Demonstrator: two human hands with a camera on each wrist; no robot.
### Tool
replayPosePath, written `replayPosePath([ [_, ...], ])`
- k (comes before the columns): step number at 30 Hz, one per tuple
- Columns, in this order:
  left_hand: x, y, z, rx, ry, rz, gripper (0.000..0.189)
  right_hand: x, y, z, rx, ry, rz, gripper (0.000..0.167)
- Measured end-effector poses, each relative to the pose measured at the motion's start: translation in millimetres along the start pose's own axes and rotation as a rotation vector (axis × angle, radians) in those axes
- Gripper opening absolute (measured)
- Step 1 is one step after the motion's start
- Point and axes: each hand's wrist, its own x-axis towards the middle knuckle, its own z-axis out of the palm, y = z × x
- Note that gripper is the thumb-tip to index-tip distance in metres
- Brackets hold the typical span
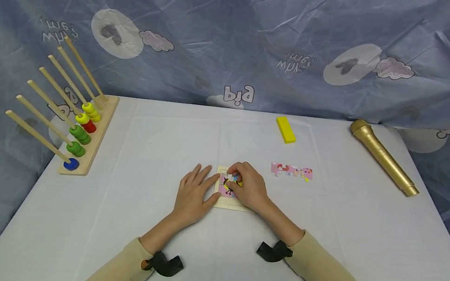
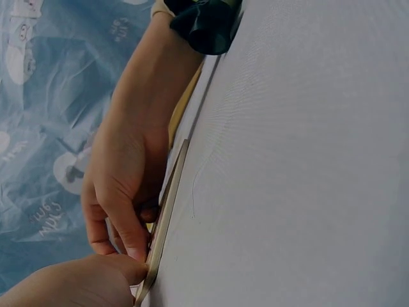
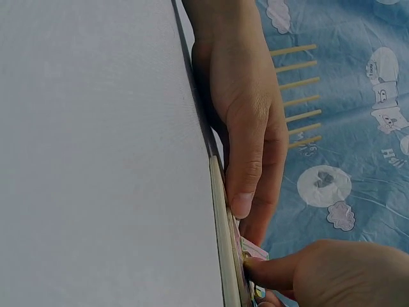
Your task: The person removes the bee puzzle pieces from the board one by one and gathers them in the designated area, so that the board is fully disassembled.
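Observation:
A small wooden puzzle board with a pale rim and a pink, yellow and black picture lies in front of me. My left hand rests flat at its left side, fingers spread, with thumb and index tip at the rim. Over the picture, my right hand curls its thumb and fingers and pinches a puzzle piece, which stands tilted in the right wrist view. The right hand hides the board's right part. Right of the board, several joined pink puzzle pieces lie in a row.
Far left stands a wooden peg rack with upright sticks and colored beads. A yellow block lies toward the back edge of the white table. On the right lies a gold microphone. A blue-grey printed cloth hangs behind.

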Motion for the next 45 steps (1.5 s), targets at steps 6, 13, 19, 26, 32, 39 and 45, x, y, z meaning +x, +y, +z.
replayPosePath([
  [6,0.0,0.3,0.2,0.005,-0.008,-0.015,0.047,0.5,0.0,0.0,0.053,0.012,-0.002,0.011],
  [13,0.7,0.3,0.1,0.002,-0.002,-0.007,0.047,-0.1,-2.3,-3.0,0.153,0.003,0.029,0.007],
  [19,1.2,0.5,0.4,0.0,-0.003,-0.007,0.047,-1.1,-4.1,-6.0,0.238,-0.008,0.043,0.008],
  [26,0.8,1.4,1.4,0.011,-0.009,-0.009,0.048,-0.2,-3.3,-20.8,0.31,0.003,0.113,0.008],
  [32,0.3,0.3,1.4,0.015,-0.013,-0.019,0.048,0.7,5.6,-40.8,0.29,0.022,0.158,0.009],
  [39,0.1,-0.3,1.9,0.014,0.001,-0.011,0.048,-8.9,30.1,-65.6,0.254,0.074,0.212,0.011],
  [45,-0.7,-0.3,3.6,0.016,0.001,-0.011,0.048,-20.2,47.4,-82.5,0.206,0.13,0.247,0.013],
])
